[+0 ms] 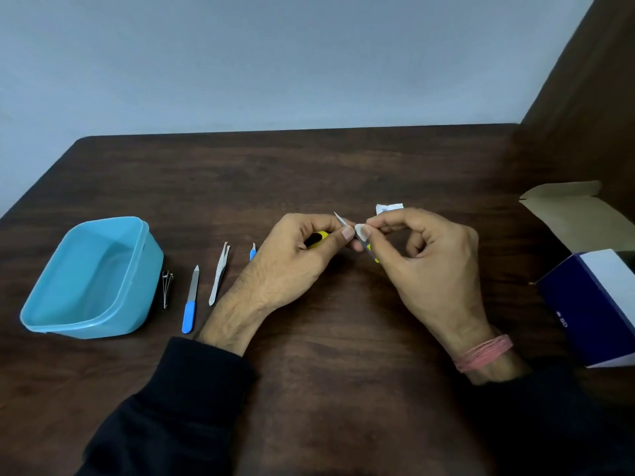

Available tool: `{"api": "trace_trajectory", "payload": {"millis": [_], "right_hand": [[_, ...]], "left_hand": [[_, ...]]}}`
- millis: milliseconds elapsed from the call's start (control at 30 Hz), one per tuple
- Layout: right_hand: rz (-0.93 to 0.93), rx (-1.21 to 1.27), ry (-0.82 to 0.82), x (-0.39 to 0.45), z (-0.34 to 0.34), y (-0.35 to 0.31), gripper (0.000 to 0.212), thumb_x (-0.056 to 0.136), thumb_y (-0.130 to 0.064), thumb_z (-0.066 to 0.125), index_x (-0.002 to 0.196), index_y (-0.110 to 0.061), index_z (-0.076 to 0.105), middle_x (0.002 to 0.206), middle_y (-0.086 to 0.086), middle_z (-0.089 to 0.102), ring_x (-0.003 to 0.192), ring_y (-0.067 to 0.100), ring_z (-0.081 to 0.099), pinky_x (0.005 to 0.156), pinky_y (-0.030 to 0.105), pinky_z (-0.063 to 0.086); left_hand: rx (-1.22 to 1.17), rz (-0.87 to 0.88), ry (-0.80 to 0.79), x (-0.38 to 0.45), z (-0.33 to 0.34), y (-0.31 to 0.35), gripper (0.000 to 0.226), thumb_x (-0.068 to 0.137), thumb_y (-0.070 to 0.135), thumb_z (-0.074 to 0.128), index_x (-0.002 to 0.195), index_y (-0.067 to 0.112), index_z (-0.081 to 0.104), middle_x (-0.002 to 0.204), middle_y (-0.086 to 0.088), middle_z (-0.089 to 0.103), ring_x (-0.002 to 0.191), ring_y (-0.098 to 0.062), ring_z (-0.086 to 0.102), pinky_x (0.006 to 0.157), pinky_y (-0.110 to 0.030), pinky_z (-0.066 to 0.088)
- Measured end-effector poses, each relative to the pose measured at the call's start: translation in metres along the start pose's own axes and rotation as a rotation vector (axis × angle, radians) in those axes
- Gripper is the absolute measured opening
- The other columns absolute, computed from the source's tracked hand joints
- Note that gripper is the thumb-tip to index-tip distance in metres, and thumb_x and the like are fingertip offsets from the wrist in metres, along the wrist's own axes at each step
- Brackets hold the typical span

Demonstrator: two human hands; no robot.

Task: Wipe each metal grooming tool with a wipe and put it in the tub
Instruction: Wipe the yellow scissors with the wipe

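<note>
Left hand (302,255): grips yellow-handled scissors (343,224) above mid-table, fingers curled round handle.
Right hand (422,259): pinches wipe (359,231) on blade.
Waiting: clipper (167,288), file (191,300), tweezers (219,274), small blue tool (253,252), all beside tub (92,280), which holds nothing.
Risk: sharp tip could nick a fingertip if wipe slips; likely.
Room: bare table (343,338) between hands and tools; box (591,304) near right edge.

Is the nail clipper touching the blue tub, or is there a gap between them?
Apart. The head view shows a strip of bare table between the nail clipper and the blue tub.
</note>
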State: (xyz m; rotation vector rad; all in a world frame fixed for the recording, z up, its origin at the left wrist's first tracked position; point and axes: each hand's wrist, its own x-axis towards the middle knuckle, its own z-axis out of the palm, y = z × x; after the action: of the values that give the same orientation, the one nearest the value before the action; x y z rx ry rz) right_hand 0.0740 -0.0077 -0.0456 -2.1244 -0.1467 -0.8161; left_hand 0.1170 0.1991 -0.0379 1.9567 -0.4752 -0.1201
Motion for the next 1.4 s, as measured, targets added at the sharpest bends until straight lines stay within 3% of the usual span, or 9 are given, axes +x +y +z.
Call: {"api": "trace_trajectory", "payload": {"millis": [133,333,667,833,1033,1100,1167,1267,1400], "right_hand": [[-0.027,0.004,0.009,0.0,-0.002,-0.003,0.008,0.088,-0.012,0.094,0.091,-0.013,0.086,0.068,-0.036,0.053,0.062,-0.019,0.057,0.068,0.0,0.038],[0.005,0.041,-0.003,-0.001,-0.001,-0.009,0.008,0.089,-0.012,0.094,0.089,-0.014,0.086,0.056,-0.037,0.053,0.061,-0.019,0.058,0.07,-0.001,0.038],[0.041,0.042,0.017,0.0,0.002,-0.007,0.007,0.09,-0.017,0.092,0.088,-0.017,0.085,0.056,-0.031,0.053,0.059,-0.018,0.057,0.065,0.002,0.035],[0.056,0.033,0.017,0.0,0.003,-0.006,0.007,0.091,-0.021,0.092,0.089,-0.02,0.085,0.066,-0.027,0.061,0.051,-0.005,0.054,0.056,0.005,0.033],[0.07,0.038,0.017,-0.001,0.003,-0.001,0.008,0.091,-0.018,0.093,0.089,-0.018,0.085,0.071,-0.023,0.065,0.059,-0.015,0.057,0.06,0.002,0.035],[0.057,0.023,0.011,-0.002,0.004,-0.002,0.008,0.09,-0.012,0.092,0.09,-0.016,0.085,0.076,-0.017,0.071,0.061,-0.017,0.057,0.062,0.0,0.035],[0.028,0.013,0.018,-0.001,0.005,-0.001,0.009,0.089,-0.011,0.092,0.09,-0.015,0.084,0.081,-0.012,0.075,0.062,-0.017,0.057,0.064,0.0,0.035],[0.004,0.01,0.027,-0.002,0.006,-0.002,0.009,0.09,-0.01,0.091,0.09,-0.014,0.084,0.085,-0.009,0.078,0.063,-0.018,0.056,0.064,0.0,0.035],[0.017,0.031,0.028,-0.002,0.006,-0.001,0.009,0.09,-0.008,0.09,0.091,-0.015,0.084,0.086,-0.01,0.08,0.062,-0.017,0.056,0.064,0.001,0.036]], "left_hand": [[0.01,-0.002,-0.005,-0.001,0.001,0.0,0.027,0.115,0.032,0.063,0.103,0.025,0.086,0.109,0.004,0.085,0.11,-0.03,0.078,0.108,-0.056,0.056],[0.025,0.002,-0.007,0.001,0.001,-0.001,0.029,0.113,0.042,0.062,0.103,0.028,0.085,0.106,0.0,0.085,0.108,-0.035,0.078,0.106,-0.058,0.056],[0.023,-0.027,0.003,-0.001,0.001,0.002,0.029,0.116,0.031,0.062,0.101,0.026,0.086,0.108,0.007,0.085,0.11,-0.018,0.079,0.112,-0.053,0.054],[0.023,-0.028,0.004,-0.001,0.001,0.002,0.029,0.115,0.034,0.062,0.101,0.027,0.086,0.106,0.005,0.085,0.108,-0.025,0.079,0.109,-0.055,0.056],[0.006,-0.028,-0.012,-0.002,0.0,0.006,0.032,0.117,0.025,0.059,0.1,0.021,0.086,0.107,0.005,0.085,0.109,-0.016,0.079,0.111,-0.049,0.055],[-0.072,-0.056,-0.024,-0.002,0.0,0.011,0.037,0.118,0.017,0.053,0.098,0.011,0.084,0.096,0.01,0.084,0.094,0.001,0.077,0.097,-0.025,0.06],[-0.109,-0.115,-0.012,-0.004,-0.001,0.015,0.043,0.119,0.018,0.048,0.095,0.009,0.082,0.074,0.012,0.074,0.064,0.004,0.061,0.062,-0.007,0.045],[-0.074,-0.155,-0.011,-0.003,-0.002,0.015,0.053,0.119,0.034,0.047,0.082,0.006,0.073,0.076,-0.025,0.061,0.067,-0.021,0.046,0.054,-0.019,0.035],[-0.049,-0.186,0.008,-0.002,-0.002,0.016,0.061,0.118,0.045,0.047,0.066,0.015,0.058,0.074,-0.023,0.048,0.066,-0.023,0.042,0.057,-0.026,0.033]]}}
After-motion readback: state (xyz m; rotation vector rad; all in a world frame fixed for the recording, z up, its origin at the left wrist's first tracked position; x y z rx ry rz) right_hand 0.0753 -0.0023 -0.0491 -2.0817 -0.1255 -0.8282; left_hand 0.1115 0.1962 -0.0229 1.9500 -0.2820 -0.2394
